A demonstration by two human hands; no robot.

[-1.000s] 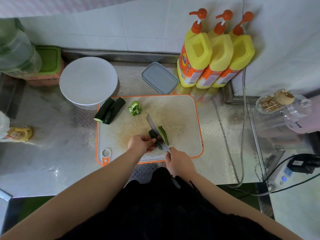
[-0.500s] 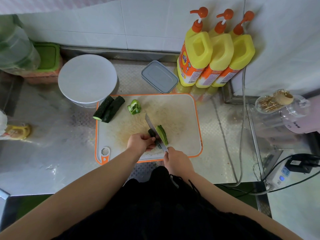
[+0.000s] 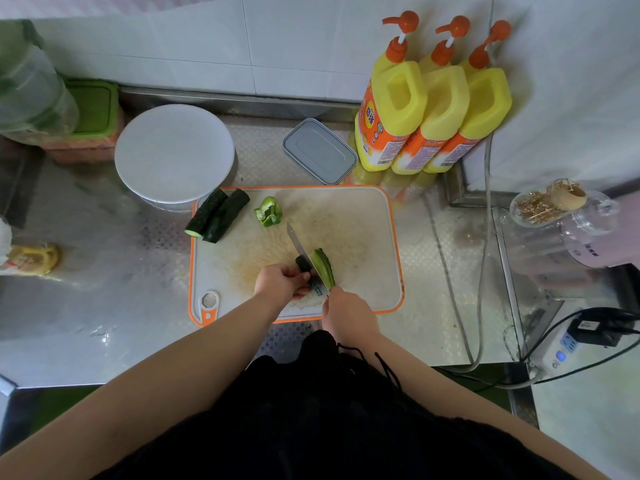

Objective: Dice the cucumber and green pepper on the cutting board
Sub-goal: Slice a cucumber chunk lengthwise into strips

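Observation:
On the white cutting board with an orange rim (image 3: pixel 367 216), my left hand (image 3: pixel 281 281) holds a dark cucumber piece (image 3: pixel 304 264) with curled fingers. My right hand (image 3: pixel 348 311) grips the handle of a knife (image 3: pixel 302 251) whose blade stands on edge in that cucumber. Cut slices (image 3: pixel 323 263) lean against the blade's right side. Two more cucumber pieces (image 3: pixel 219 216) lie at the board's far left corner. A green pepper chunk (image 3: pixel 267 212) sits just to their right.
A white round lid on a bowl (image 3: pixel 175 152) stands behind the board's left corner, and a grey lidded box (image 3: pixel 319 151) behind its middle. Three yellow pump bottles (image 3: pixel 433 109) line the wall at right. A cable (image 3: pixel 483 258), power strip (image 3: pixel 561 355) and glass jar (image 3: pixel 554 209) occupy the right side.
The knife has shifted slightly left along the cucumber, and the stack of cut slices to the right of the blade has grown. My left hand stays on the piece.

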